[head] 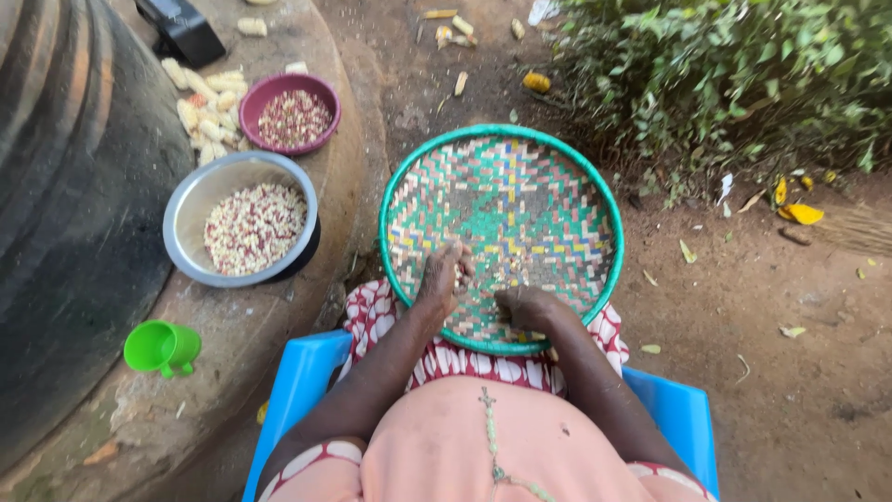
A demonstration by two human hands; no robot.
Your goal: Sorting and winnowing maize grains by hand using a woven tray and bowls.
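Left hand [444, 277] curled over the woven tray [502, 149] on the lap, pinching pale kernels [462, 271]; right hand [526, 305] flat on the weave, its grip hard to make out; steel bowl [190, 200] of kernels sits left; blue chair [299, 381] half hidden.

Round woven tray [502, 200], green rim, multicolour weave, sits on lap w/ red-white patterned cloth [376, 311] under it. Left hand [442, 279] cupped on tray's near-left part, pale kernels at fingers. Right hand [528, 305] rests knuckles-up at tray's near edge. A few loose kernels [509, 271] btwn hands. Left of tray: steel bowl [186, 209] of mixed kernels; beyond it maroon bowl [256, 98], bare cobs [206, 102]. Green cup [163, 347] lies near-left of tray.
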